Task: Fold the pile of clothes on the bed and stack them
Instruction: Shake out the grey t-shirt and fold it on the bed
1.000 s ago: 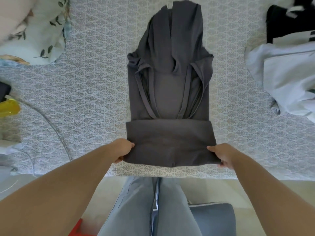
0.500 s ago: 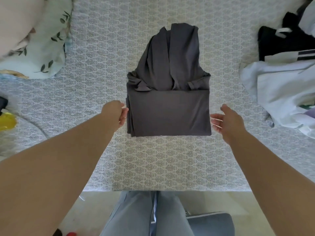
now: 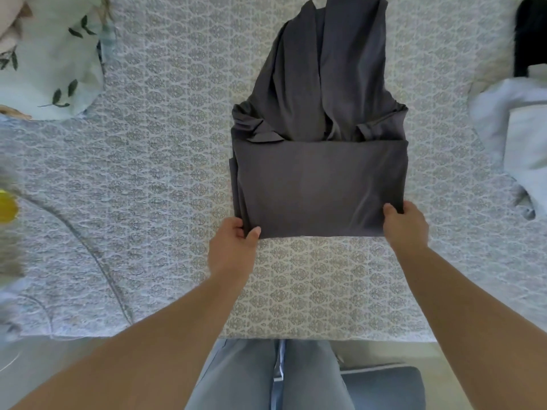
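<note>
The dark grey garment [image 3: 319, 184] lies partly folded at centre frame on the patterned bed [image 3: 165, 173]. The left hand [image 3: 236, 244] pinches its lower left corner; the right hand [image 3: 405, 226] grips its lower right corner, fingers clamped on the fabric.

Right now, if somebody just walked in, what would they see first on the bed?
First, the dark grey garment in the middle of the patterned bedspread, partly folded with its top end still loose. The left hand and right hand grip its near corners. A pale heap of clothes waits at the right edge, and a leaf-print pillow lies top left.
</note>
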